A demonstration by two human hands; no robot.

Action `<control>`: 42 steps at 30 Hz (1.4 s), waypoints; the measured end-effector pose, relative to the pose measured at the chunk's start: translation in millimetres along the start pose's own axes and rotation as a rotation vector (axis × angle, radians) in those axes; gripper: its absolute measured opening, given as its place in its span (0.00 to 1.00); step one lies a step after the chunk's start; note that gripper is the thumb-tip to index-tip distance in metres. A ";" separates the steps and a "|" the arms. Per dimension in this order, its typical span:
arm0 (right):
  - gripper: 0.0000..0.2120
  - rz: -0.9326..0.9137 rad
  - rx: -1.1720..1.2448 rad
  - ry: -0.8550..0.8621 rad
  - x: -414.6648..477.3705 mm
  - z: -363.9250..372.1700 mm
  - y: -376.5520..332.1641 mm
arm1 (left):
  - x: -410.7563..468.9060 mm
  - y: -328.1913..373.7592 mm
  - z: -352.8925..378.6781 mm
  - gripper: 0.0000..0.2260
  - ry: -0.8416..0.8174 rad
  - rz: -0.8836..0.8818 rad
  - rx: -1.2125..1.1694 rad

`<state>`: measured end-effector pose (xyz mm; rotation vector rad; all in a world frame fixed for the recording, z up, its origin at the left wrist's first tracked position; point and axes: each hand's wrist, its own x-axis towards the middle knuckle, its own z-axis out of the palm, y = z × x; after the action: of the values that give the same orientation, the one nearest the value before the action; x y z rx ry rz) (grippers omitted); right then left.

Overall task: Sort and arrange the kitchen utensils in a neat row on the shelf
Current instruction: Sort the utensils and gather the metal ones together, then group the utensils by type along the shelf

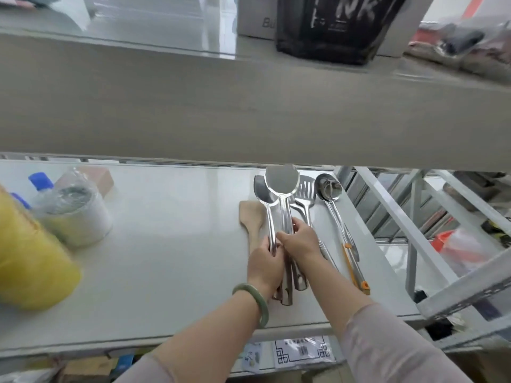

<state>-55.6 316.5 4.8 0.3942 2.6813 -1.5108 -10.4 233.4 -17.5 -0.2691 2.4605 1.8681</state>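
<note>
Several utensils lie side by side at the right end of the white shelf (166, 258), handles toward me. A wooden spatula (250, 217) is leftmost, then a steel spoon (262, 193), a flat steel turner (282, 179), a slotted turner (305, 189) and a ladle (329, 187). An orange-handled tool (355, 269) lies along the ladle's handle. My left hand (265, 265), with a green bangle on the wrist, grips the steel spoon's handle. My right hand (301, 239) pinches the flat turner's handle. Both hands cover the middle of the handles.
A plastic-wrapped tub (74, 214), blue-capped bottles (41, 181) and a blurred yellow container (30, 261) stand at the shelf's left. The upper shelf board (249, 114) overhangs the utensil heads, carrying a black bag (340, 26). White rack bars (401, 222) border the right end.
</note>
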 end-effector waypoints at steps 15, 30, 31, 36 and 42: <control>0.15 -0.014 -0.321 -0.030 45.6 -17.6 25.5 | 33.7 8.8 37.0 0.19 -0.143 -0.138 0.343; 0.24 -0.264 -0.477 0.063 45.7 -19.7 36.9 | 11.3 -9.1 4.0 0.28 0.071 0.016 0.838; 0.24 -0.260 -0.495 0.090 45.5 -21.4 39.4 | 5.7 -14.6 -1.1 0.30 0.062 -0.027 0.855; 0.24 -0.227 -0.517 0.125 46.5 -37.4 51.4 | 6.6 -22.9 -7.3 0.24 0.019 -0.089 0.810; 0.25 -0.128 -0.560 0.227 47.9 -73.6 67.2 | 20.6 -7.7 15.5 0.24 -0.080 -0.049 0.817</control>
<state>-79.3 421.6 -20.3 0.3807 3.1909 -0.7015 -30.6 243.9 -31.9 -0.1976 2.8515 0.7096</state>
